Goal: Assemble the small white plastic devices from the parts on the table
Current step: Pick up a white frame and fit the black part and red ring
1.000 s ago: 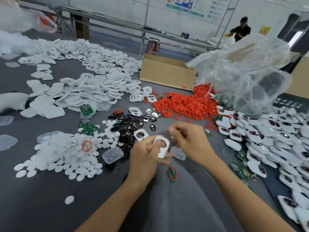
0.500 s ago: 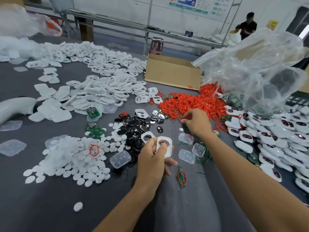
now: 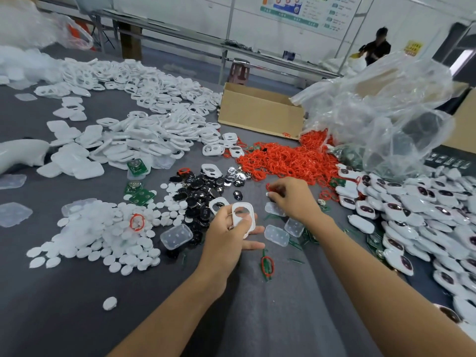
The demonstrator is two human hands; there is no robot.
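white frame (image 3: 243, 215), oval opening facing up: held above the table (image 3: 64, 292), near centre, in the left hand (image 3: 229, 238). thumb and curled fingers grip its left side. two fingers lie straight beneath it.

right hand (image 3: 292, 199): just beyond and to the right, low over the table at the near fringe of the red rings (image 3: 288, 161). fingers curled, pinching one red ring (image 3: 268, 187). the ring is small and mostly covered.

immediate surroundings: three clear covers (image 3: 277, 235) lie between and under the two hands. black pieces (image 3: 198, 194) sit just left of the frame. white discs (image 3: 103, 233) are spread further left, with green boards (image 3: 140, 195) above them.

open room: bare grey cloth runs from the discs to the near edge, and also between the forearms. one stray disc and one ringed green strip lie in it.

edges: finished units (image 3: 412, 210) crowd the right side and run out of view. loose white shells (image 3: 144, 140) fill the far left. a cardboard box (image 3: 257, 112) and a plastic bag (image 3: 386, 112) close off the far side.

hidden or unclear: the table's near edge is cut off below. both forearms leave the view. a pale curved object (image 3: 20, 153) is cut by the left border and cannot be identified. the bag's contents are blurred. the underside of the frame is covered by the palm.
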